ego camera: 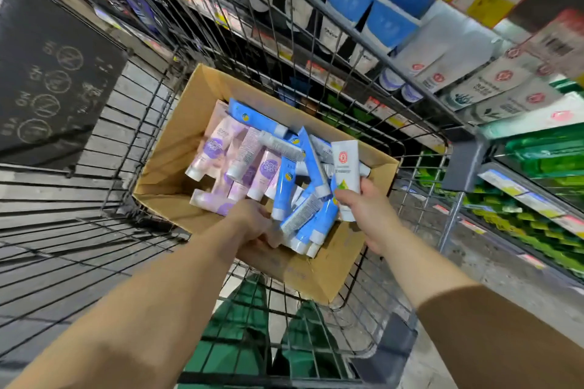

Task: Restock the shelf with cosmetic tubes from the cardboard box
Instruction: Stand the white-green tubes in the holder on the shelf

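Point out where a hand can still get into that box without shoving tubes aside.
Bare cardboard box floor shows along the left wall, beside the pink tubes. Elsewhere it is crowded: blue tubes pile against the right side, where the right hand holds a white tube.

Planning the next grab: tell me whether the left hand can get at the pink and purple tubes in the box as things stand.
Probably yes. The left hand is at the near edge of the cardboard box, which is open-topped, and the pink and purple tubes lie uncovered just beyond its fingers. The right hand, holding a white tube, is off to the side.

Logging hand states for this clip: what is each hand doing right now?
Left hand: grips the near edge of the cardboard box.
Right hand: holds a white tube.
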`<state>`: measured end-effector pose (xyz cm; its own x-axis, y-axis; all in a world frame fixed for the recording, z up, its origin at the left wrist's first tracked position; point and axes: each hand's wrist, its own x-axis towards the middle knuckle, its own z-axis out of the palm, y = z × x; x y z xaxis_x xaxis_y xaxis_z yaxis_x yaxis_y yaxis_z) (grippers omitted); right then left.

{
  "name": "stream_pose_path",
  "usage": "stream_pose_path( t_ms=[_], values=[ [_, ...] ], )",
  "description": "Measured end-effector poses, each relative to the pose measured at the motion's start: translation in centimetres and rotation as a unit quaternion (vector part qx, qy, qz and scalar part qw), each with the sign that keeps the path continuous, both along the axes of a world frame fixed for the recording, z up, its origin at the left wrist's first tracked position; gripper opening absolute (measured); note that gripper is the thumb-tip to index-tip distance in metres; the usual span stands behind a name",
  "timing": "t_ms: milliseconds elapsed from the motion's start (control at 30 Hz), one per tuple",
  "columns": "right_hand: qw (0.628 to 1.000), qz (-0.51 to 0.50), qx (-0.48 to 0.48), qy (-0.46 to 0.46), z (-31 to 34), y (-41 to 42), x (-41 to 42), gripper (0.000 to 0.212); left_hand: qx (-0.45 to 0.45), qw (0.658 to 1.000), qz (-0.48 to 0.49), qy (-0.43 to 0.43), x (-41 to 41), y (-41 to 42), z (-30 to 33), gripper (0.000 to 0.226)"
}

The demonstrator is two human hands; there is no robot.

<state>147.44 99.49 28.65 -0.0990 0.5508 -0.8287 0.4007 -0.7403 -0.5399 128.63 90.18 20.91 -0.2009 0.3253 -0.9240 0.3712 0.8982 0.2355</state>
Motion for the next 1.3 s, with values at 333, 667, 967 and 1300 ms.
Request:
stream_pose_path(
  t_ms=[333,667,967,1300],
  values=[
    [1.000,-0.003,-0.007,0.011,-1.2,-0.5,0.5,0.029,-0.026,0.995,-0.100,-0.005,2.4,0.8,-1.5,0.037],
    [1.000,0.003,-0.021,0.014,-1.3,-1.5,0.3,0.033,-0.080,0.931,0.162,-0.318,-0.5,-0.4,1.5,0.014],
    [0.999,0.022,-0.014,0.022,0.4,-2.1,-1.2,0.020,-0.043,0.918,0.228,-0.321,-2.2,-0.7,3.9,0.026],
    [0.999,-0.010,-0.011,0.044,5.8,-2.7,-0.8,0.034,0.025,0.928,0.211,-0.307,-2.3,-0.4,9.9,0.044]
  ],
)
